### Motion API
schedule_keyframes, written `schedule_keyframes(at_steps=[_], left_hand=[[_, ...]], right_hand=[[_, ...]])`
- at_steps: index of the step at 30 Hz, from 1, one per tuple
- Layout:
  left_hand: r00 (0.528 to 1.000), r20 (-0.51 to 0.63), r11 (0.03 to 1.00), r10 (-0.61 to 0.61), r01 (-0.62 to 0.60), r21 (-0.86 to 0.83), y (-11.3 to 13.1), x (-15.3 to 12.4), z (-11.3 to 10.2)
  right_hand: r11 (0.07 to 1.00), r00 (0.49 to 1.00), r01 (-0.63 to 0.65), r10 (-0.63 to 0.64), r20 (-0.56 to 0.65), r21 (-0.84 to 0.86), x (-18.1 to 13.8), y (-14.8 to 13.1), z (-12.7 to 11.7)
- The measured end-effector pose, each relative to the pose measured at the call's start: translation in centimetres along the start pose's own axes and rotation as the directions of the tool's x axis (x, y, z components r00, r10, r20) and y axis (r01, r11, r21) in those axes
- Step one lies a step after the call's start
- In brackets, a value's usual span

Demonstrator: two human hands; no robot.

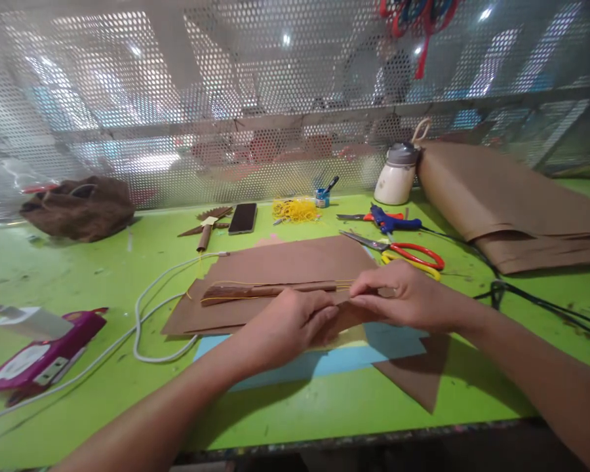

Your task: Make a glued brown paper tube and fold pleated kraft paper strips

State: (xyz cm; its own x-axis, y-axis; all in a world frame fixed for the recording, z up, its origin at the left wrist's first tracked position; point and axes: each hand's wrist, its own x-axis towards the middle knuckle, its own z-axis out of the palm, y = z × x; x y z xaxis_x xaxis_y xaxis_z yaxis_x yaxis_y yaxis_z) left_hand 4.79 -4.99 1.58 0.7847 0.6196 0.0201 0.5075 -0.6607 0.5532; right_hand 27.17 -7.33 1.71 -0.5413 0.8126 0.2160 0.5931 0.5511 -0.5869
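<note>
Folded paper (270, 289) is stretching left from the left hand (295, 326) and right hand (406, 296), both pinching its right end.

Folded brown paper bundle (270, 290): long, narrow, horizontal on a brown sheet (285, 262). Yellow thread (236, 299) runs along it.

A bright green table (78, 262) filled the view, its dark front edge (324, 443) at six o'clock. A perforated metal screen (177, 98) stood along its far side from ten to two o'clock; ceiling lights (286, 39) glinted through at twelve.
</note>
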Motion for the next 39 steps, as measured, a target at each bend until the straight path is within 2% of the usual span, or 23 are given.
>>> schedule_keyframes(at_steps=[5,10,14,19,23,25,32,39], left_hand=[[0.997,0.018,0.992,0.078,-0.076,-0.102,0.9,-0.2,0.0],[1.0,0.002,0.998,0.012,-0.012,-0.068,0.8,-0.4,0.0],[1.0,-0.016,0.996,0.018,-0.02,-0.082,0.8,-0.6,-0.3],[0.999,0.032,0.967,0.01,-0.002,-0.256,1.4,-0.7,-0.8],[0.997,0.08,0.919,0.011,0.022,-0.393,1.2,-0.7,-0.8],[0.997,0.081,0.924,0.006,0.026,-0.381,1.0,-0.6,-0.7],[1.0,-0.004,0.98,0.018,-0.019,-0.2,1.0,-0.3,-0.5],[0.996,-0.09,0.997,-0.008,0.001,-0.082,1.1,-0.3,-0.2]], right_hand=[[0.996,0.997,0.075,-0.075,-0.002,0.055,0.0,-0.7,0.4],[0.992,0.992,0.124,-0.124,-0.02,0.025,-0.3,-0.6,0.3],[0.989,0.988,0.146,-0.146,-0.044,0.013,-0.5,-0.8,-0.2],[0.987,0.986,0.155,-0.153,-0.061,0.036,-0.5,-1.1,-0.3],[0.983,0.993,0.113,-0.108,-0.043,0.146,-0.4,-1.2,-0.1],[0.982,0.995,0.098,-0.092,-0.041,0.16,-0.4,-1.2,0.0],[0.989,0.985,0.145,-0.143,-0.094,0.019,-0.4,-1.0,0.7],[0.994,0.991,0.101,-0.097,-0.089,0.041,-0.3,-1.1,1.0]])
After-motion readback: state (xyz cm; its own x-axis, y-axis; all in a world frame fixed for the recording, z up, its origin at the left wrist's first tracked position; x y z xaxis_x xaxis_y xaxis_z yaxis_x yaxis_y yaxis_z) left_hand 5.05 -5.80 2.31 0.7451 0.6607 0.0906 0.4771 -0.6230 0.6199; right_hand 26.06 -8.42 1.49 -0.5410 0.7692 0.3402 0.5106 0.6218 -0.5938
